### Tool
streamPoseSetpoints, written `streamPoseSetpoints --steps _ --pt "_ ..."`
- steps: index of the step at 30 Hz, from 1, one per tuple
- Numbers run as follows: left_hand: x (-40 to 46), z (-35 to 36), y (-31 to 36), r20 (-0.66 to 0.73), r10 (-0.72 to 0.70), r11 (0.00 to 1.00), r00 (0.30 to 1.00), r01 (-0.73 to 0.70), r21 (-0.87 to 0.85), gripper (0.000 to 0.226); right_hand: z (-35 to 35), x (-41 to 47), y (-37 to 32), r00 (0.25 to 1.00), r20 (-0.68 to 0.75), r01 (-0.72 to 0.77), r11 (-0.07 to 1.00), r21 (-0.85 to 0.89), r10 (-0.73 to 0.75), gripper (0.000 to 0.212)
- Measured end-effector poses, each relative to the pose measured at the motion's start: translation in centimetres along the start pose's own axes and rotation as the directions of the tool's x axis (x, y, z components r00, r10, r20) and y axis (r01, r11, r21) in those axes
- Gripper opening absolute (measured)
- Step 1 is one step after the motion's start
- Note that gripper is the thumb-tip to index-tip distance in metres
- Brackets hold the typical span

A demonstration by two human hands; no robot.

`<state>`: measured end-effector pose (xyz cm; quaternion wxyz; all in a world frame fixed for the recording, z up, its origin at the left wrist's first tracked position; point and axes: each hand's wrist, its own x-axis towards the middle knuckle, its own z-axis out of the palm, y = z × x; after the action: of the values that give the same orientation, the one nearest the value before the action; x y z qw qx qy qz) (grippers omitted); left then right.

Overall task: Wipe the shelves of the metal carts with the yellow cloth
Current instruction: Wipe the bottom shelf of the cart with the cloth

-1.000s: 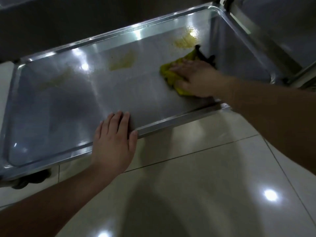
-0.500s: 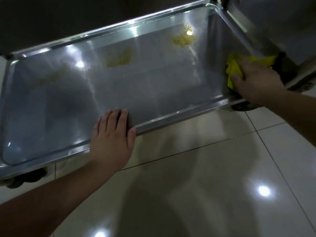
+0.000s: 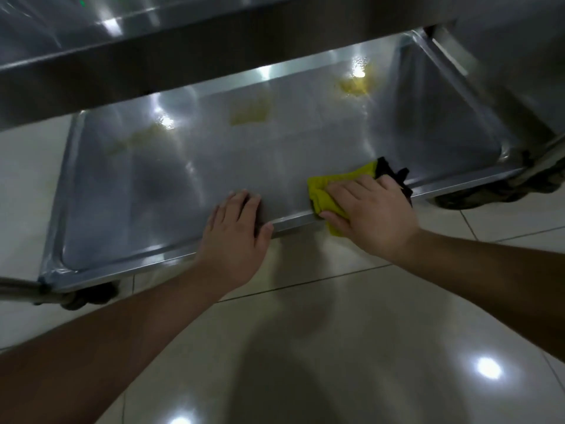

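Yellow cloth (image 3: 324, 197) under right hand (image 3: 371, 215), metal shelf (image 3: 153, 185) rim

1. I see the yellow cloth (image 3: 324, 194), bunched up with a black part at its far right end, draped over the near rim of the lower shelf (image 3: 275, 160), right of the rim's middle.
2. The lower shelf is a shallow steel tray with raised edges, glossy, carrying yellowish smears toward its far side.
3. The cart's upper shelf (image 3: 128, 22) overhangs its back edge.
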<state>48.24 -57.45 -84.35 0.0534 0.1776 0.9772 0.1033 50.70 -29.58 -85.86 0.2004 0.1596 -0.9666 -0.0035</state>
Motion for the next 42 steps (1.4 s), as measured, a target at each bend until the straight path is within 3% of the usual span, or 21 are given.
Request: streamPoseSetpoints --steps 5,7,8,10,16,20,24,27,29,38,42 --pt "-1.3 -1.0 -0.7 0.031 0.030 0.998 0.999 -0.028 -0.054 0.074 -1.4 2.5 0.2 0.997 -0.009 0.076 0.994 0.084 -0.076 0.051" --pt "-1.8 -1.2 -1.2 0.032 0.028 0.999 0.999 -0.028 -0.029 0.072 -3.2 3.7 -1.6 0.992 0.084 0.077 0.985 0.156 -0.091 0.056" --pt "-1.9 -1.4 -1.6 0.036 0.019 1.000 0.999 -0.018 -0.014 0.069 -4.0 4.2 -2.8 0.976 0.196 0.053 0.979 0.197 -0.092 0.057" --pt "-2.1 -1.9 -2.3 0.044 0.002 1.000 0.999 -0.003 0.018 0.061 -5.0 5.0 -4.8 0.905 0.403 0.025 0.962 0.271 -0.137 0.054" --pt "-4.5 -5.1 -4.3 0.097 0.051 0.996 0.994 -0.057 0.061 0.065 -5.9 5.1 -9.6 0.741 0.588 0.131 0.928 0.348 -0.325 0.053" --pt "-6.8 -8.7 -4.9 0.262 0.042 0.995 0.964 -0.066 0.081 0.067 -7.5 6.4 -10.2 0.594 0.758 -0.012 0.939 0.343 -0.269 0.047" --pt "-8.8 -13.0 -3.7 0.421 -0.047 0.996 0.906 0.012 0.085 0.067 -11.1 7.4 -10.9 0.551 0.824 -0.112 0.967 0.229 -0.132 0.055" --pt "-10.2 -17.2 -2.0 0.487 -0.088 0.996 0.869 0.069 0.055 0.053 -15.6 7.9 -11.7 0.489 0.872 -0.366 0.901 0.234 -0.028 0.051" --pt "-11.4 -20.6 -0.5 0.517 -0.127 0.991 0.846 0.127 0.036 0.049 -19.8 8.5 -12.5 0.425 0.905 -0.452 0.870 0.196 0.017 0.052" --pt "-20.0 -39.8 3.1 0.603 -0.248 0.942 0.759 0.333 -0.031 0.051 -40.6 13.4 -17.6 0.237 0.972 -0.539 0.833 0.124 0.008 0.051" --pt "-24.3 -50.2 3.4 0.603 -0.372 0.836 0.706 0.537 -0.113 0.051 -51.2 17.2 -20.2 0.214 0.977 -0.518 0.850 0.101 0.015 0.051"
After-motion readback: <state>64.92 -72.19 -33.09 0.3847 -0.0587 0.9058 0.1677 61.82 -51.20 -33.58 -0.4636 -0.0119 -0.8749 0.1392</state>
